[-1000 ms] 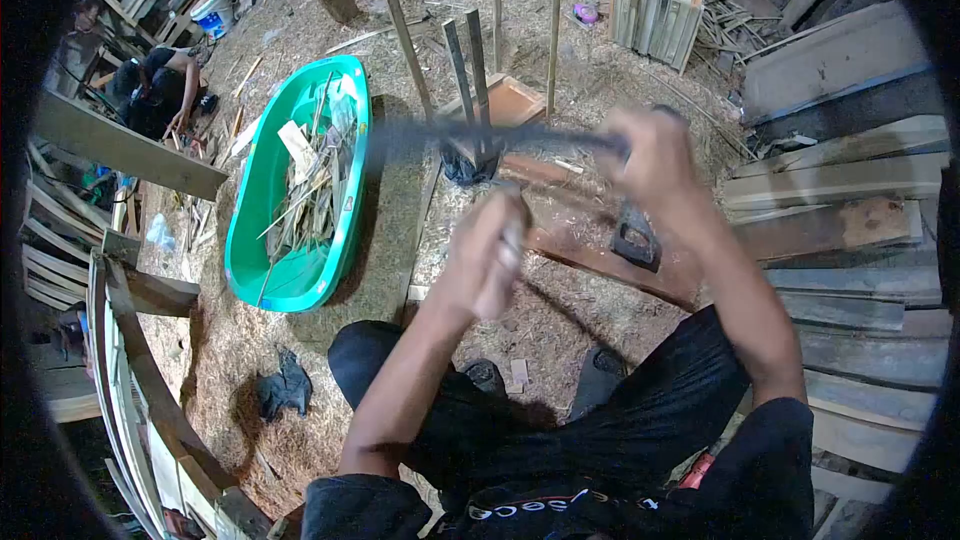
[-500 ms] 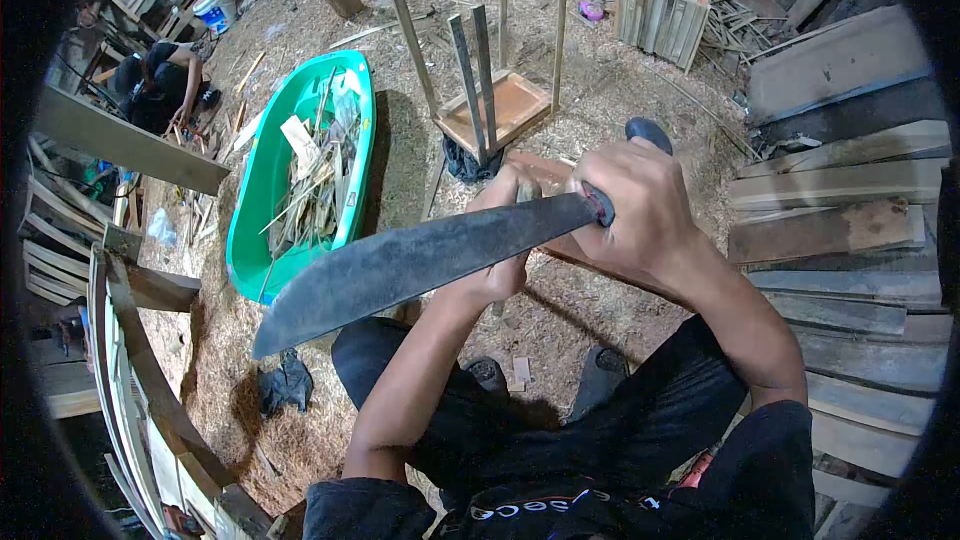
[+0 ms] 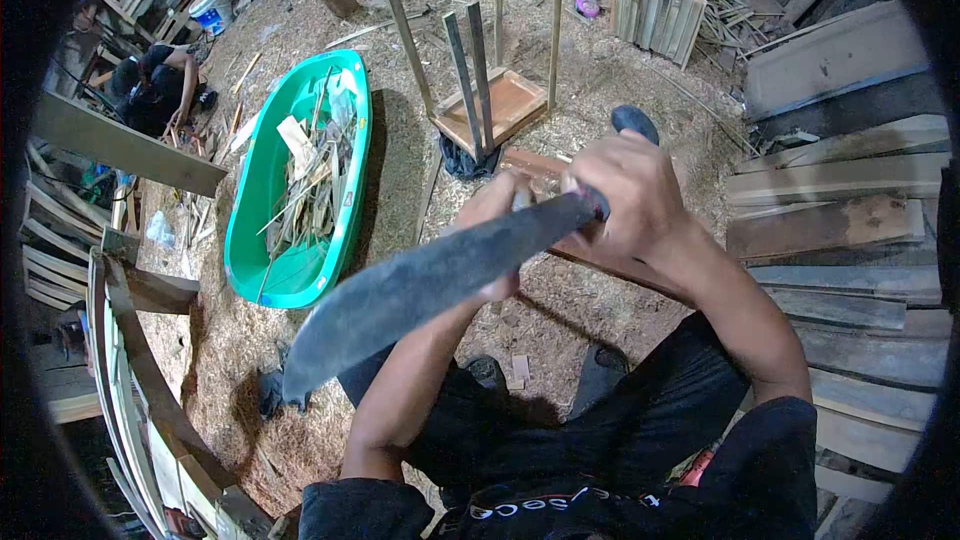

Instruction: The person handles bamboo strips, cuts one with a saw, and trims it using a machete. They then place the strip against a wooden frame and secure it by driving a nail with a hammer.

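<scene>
My right hand (image 3: 628,190) is closed around the dark handle of a machete (image 3: 420,280). Its wide grey blade slants down to the left, across and above my left hand, slightly smeared by motion. My left hand (image 3: 490,210) is closed behind the blade, and most of its fingers are hidden. What looks like a thin wooden stick (image 3: 521,200) shows at its thumb. Below both hands lies a reddish-brown wooden board (image 3: 625,268), partly covered by them.
A green tub (image 3: 240,230) of wood scraps stands left. Ahead are an upturned small table (image 3: 515,110) and a slatted wooden crate (image 3: 660,15). Planks (image 3: 840,185) line the right side. A person (image 3: 160,85) crouches far left. Wood shavings cover the floor.
The machete's tip has swung right and downward, toward me. My right hand has shifted slightly left; my left hand has barely moved.
</scene>
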Tool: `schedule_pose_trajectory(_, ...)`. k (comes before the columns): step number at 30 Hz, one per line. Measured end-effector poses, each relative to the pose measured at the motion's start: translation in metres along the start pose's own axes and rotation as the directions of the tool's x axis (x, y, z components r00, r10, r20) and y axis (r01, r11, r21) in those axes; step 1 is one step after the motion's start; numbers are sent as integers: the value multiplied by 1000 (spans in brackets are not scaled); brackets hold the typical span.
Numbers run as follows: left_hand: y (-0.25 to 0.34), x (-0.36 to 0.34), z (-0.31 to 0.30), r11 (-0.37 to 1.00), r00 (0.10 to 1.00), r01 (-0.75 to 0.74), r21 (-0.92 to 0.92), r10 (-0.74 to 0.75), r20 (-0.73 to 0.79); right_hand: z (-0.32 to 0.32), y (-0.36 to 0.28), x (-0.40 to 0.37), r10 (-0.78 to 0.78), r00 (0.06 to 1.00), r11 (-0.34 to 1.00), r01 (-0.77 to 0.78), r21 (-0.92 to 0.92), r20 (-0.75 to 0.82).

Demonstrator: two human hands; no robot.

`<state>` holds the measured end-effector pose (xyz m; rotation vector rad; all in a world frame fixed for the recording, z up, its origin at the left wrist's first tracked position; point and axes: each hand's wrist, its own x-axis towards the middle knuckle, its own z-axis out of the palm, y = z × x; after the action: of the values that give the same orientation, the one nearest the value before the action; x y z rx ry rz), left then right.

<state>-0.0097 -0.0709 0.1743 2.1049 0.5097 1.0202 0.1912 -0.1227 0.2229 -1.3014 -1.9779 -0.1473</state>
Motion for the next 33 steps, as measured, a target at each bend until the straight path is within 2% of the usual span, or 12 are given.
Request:
schedule_pose_trajectory(2, 1, -10, -3, 993, 995, -94, -67, 92, -27, -1, 30, -2, 70, 997, 997, -70, -23, -17)
schedule_pose_trajectory(3, 29, 6, -2, 940, 955, -297, -167, 289, -72, -7, 47, 1, 327, 945, 938, -323, -128, 9)
schedule_pose_trajectory(5, 24, 2, -5, 941, 981, -189, -279, 167, -101, -20, 79, -2, 653, 758, 727, -621, -292, 12)
schedule_pose_trajectory(7, 8, 5, -15, 975, 992, -91, -205, 71, -101, -22, 82, -7, 604, 796, 783, -601, -160, -29)
schedule_pose_trajectory(10, -5, 9, -7, 933, 988, 63, -355, -107, -107, -16, 46, -4, 576, 817, 808, -568, 157, -8)
schedule_pose_trajectory(15, -8, 8, 8, 785, 936, 272, -557, -350, -35, -17, 16, 4, 533, 833, 806, -553, 210, 146)
schedule_pose_trajectory(20, -8, 17, 6, 920, 988, 96, -379, -135, -76, -8, -3, 7, 515, 827, 743, -562, 365, 225)
schedule_pose_trajectory(22, -2, 19, 3, 935, 982, 155, -318, -182, -55, -6, -9, 8, 523, 819, 687, -569, 453, 236)
schedule_pose_trajectory(24, -6, 20, 6, 950, 984, 118, -288, -150, -91, -9, -5, 5, 469, 858, 799, -514, 313, 211)
schedule_pose_trajectory(27, -23, 7, 15, 917, 953, 277, -285, -300, -38, -8, 1, 3, 316, 941, 936, -330, 122, 121)
schedule_pose_trajectory(31, -14, 15, 10, 997, 990, -58, 52, 64, -128, 0, 5, 1, 94, 994, 995, -91, -52, 52)
schedule_pose_trajectory(33, 2, 18, 3, 998, 998, 54, -37, -55, -27, 4, 7, -3, 58, 997, 995, -54, -81, 51)
